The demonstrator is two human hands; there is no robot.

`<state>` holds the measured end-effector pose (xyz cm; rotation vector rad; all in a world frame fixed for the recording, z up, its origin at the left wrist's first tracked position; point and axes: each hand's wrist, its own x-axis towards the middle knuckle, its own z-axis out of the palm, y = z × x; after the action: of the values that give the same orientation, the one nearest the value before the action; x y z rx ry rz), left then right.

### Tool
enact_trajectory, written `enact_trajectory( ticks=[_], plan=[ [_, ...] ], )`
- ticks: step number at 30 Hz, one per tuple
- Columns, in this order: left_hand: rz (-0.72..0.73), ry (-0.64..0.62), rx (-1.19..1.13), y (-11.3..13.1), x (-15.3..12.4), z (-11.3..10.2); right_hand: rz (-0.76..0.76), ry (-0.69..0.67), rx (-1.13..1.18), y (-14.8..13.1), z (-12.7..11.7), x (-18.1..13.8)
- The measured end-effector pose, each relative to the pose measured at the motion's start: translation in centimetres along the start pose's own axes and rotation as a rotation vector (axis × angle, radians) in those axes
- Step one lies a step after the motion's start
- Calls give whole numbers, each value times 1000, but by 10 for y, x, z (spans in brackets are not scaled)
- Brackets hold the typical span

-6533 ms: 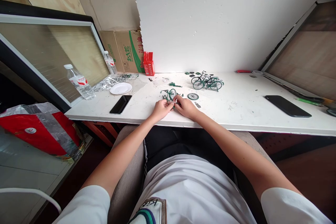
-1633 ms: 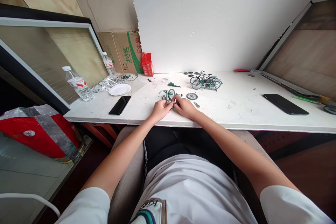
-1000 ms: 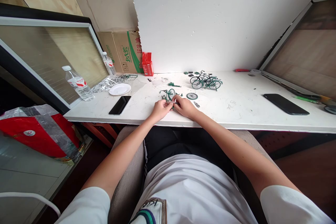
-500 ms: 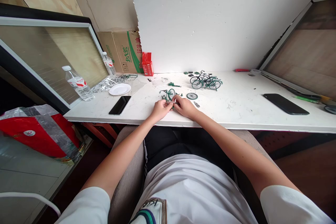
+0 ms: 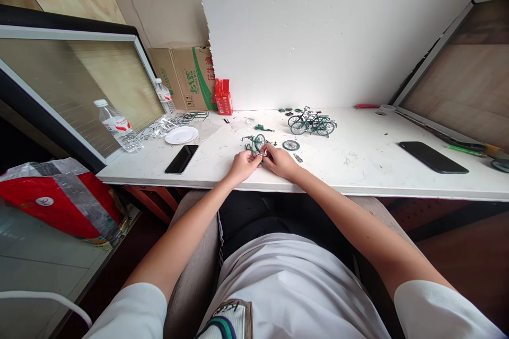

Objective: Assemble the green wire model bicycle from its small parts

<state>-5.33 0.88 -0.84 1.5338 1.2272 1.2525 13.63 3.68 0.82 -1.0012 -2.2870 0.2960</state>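
A half-built green model bicycle point(image 5: 255, 143) lies on the white table point(image 5: 358, 169) just beyond my fingers. My left hand point(image 5: 242, 165) is closed, pinching its near end. My right hand point(image 5: 280, 161) is closed too, pinching a thin metal tool point(image 5: 262, 154) whose tip meets the model between the two hands. A loose green wheel point(image 5: 291, 145) lies right of the model, and a small part point(image 5: 298, 158) rests beside my right hand. Further back stands a finished green model bicycle point(image 5: 312, 124).
A black phone point(image 5: 182, 159), a white plate point(image 5: 182, 134) and a water bottle point(image 5: 118, 126) sit at the left. Another black phone point(image 5: 433, 158) lies at the right. A red carton point(image 5: 224, 97) and a cardboard box point(image 5: 186, 78) stand at the back.
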Motion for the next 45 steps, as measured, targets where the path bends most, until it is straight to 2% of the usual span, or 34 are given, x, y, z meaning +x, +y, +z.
enact_trajectory(
  ticks=[45],
  plan=[
    [-2, 4, 11, -4, 2, 0, 9, -6, -8, 0, 0, 0]
  ],
)
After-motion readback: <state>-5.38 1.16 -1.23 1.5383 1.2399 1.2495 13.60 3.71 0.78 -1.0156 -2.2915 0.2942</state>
